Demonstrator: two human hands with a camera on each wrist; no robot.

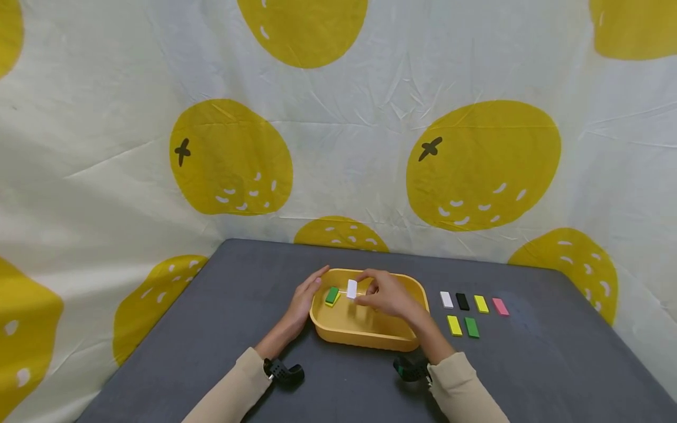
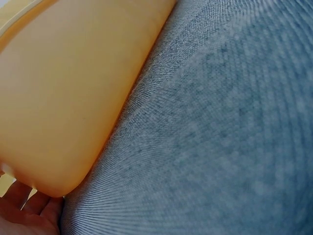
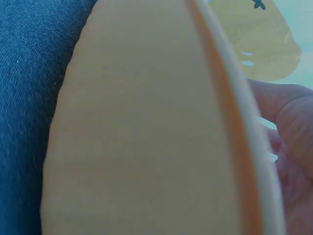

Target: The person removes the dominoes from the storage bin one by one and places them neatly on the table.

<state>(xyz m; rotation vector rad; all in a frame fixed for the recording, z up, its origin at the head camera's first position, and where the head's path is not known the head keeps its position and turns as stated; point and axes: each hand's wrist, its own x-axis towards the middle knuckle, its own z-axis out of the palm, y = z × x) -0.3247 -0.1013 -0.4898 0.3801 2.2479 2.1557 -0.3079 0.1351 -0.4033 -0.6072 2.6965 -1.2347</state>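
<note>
A yellow plastic tray with rounded corners sits on the dark tabletop. The left hand rests against its left side, fairly straight fingers touching the outer wall; in the left wrist view, its fingers show at the tray's lower corner. Over the tray, the right hand pinches a small white domino-like block between thumb and fingers. Inside, at the left, a green block lies partly over a yellow block. In the right wrist view, the tray wall hides much of the hand.
Right of the tray lie two rows of blocks: white, black, yellow and pink behind, another yellow and a green one in front. A fruit-patterned curtain hangs behind the table.
</note>
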